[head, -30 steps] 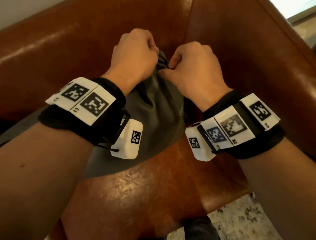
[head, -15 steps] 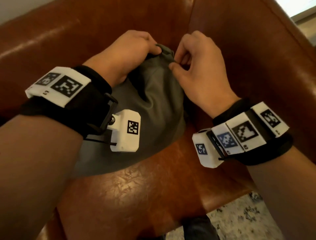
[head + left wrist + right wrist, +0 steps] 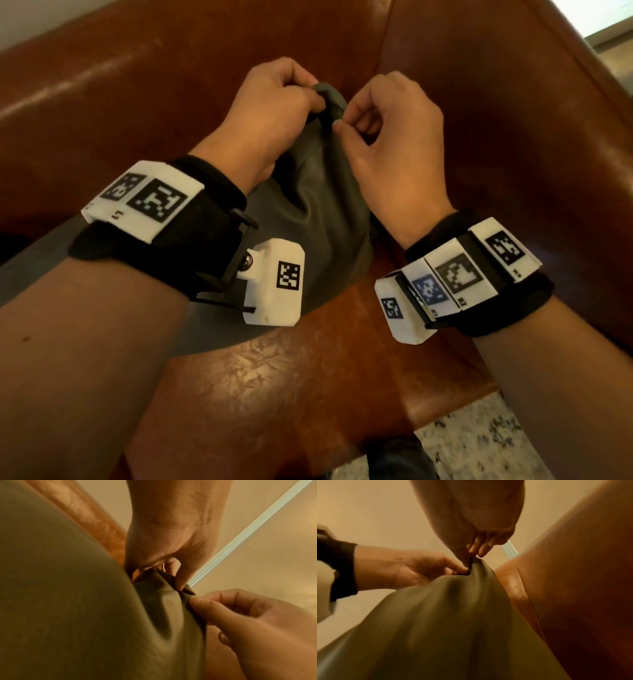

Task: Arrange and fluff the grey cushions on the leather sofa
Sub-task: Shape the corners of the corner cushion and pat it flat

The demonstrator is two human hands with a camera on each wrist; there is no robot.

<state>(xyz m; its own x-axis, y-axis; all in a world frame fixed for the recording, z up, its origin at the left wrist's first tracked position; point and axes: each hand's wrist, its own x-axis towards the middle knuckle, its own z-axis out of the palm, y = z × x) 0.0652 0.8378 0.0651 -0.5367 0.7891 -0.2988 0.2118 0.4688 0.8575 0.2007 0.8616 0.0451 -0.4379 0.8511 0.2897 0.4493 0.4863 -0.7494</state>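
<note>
A grey cushion [image 3: 318,212] stands in the corner of the brown leather sofa [image 3: 239,394], its top corner bunched and pulled upward. My left hand [image 3: 301,99] grips that corner from the left with curled fingers. My right hand [image 3: 346,120] pinches the same corner from the right between thumb and forefinger. In the left wrist view the left hand [image 3: 178,580] and the right hand [image 3: 202,601] meet on the folded fabric of the cushion [image 3: 68,601]. The right wrist view shows the right hand [image 3: 471,554] and the left hand [image 3: 457,568] on the peak of the cushion [image 3: 453,622].
The sofa's backrest [image 3: 137,85] rises behind the cushion and its armrest [image 3: 513,137] closes the right side. A speckled rug [image 3: 479,445] lies on the floor past the seat's front edge, with a dark shape [image 3: 397,459] beside it.
Both hands were clenched tight together on the corner, spread slightly and dipped, and now have drawn together again. The right hand has gone from a fist to a fingertip pinch.
</note>
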